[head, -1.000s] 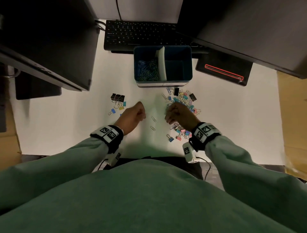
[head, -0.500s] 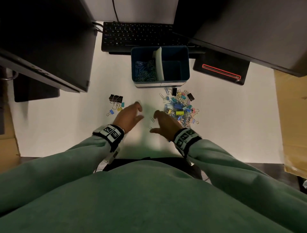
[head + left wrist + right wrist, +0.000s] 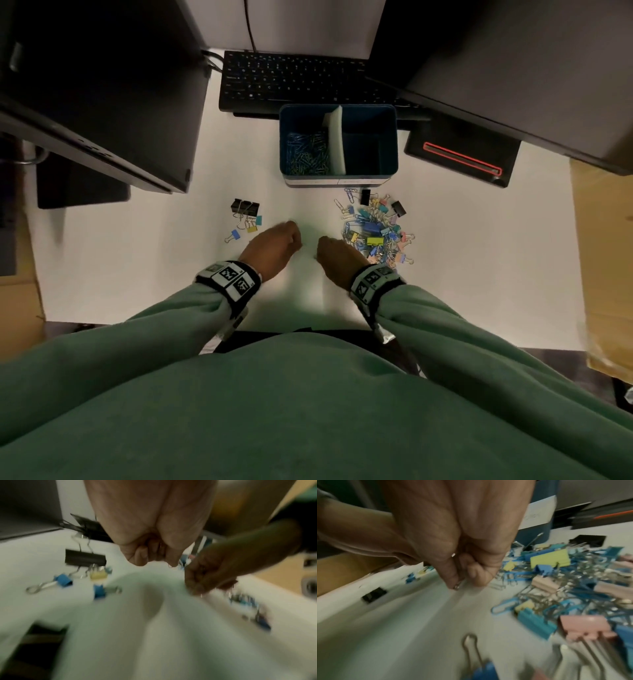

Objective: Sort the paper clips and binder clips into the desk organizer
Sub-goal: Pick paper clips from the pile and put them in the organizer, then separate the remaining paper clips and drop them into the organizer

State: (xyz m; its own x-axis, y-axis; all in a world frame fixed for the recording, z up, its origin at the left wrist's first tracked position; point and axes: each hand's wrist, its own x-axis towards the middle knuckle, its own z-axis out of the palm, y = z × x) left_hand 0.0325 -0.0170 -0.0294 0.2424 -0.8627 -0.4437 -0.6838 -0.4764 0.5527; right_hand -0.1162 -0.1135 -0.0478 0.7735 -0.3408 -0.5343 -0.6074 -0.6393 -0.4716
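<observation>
On the white counter (image 3: 462, 260) your left hand (image 3: 272, 248) curls closed, contents unclear, while only the right wrist view shows your right hand (image 3: 462, 555) pinching a silver paper clip (image 3: 457, 585).

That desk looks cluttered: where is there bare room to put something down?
Bare desk lies right of the mixed clip pile, and left of the small binder-clip group below the monitor. The organizer's right compartment looks empty. It is crowded between organizer and right hand.

No lettering can be read here: the keyboard (image 3: 294, 82) keys blur, the label on the desk organizer (image 3: 337, 180) front smears, the wristbands (image 3: 228, 277) carry only square coded markers.
</observation>
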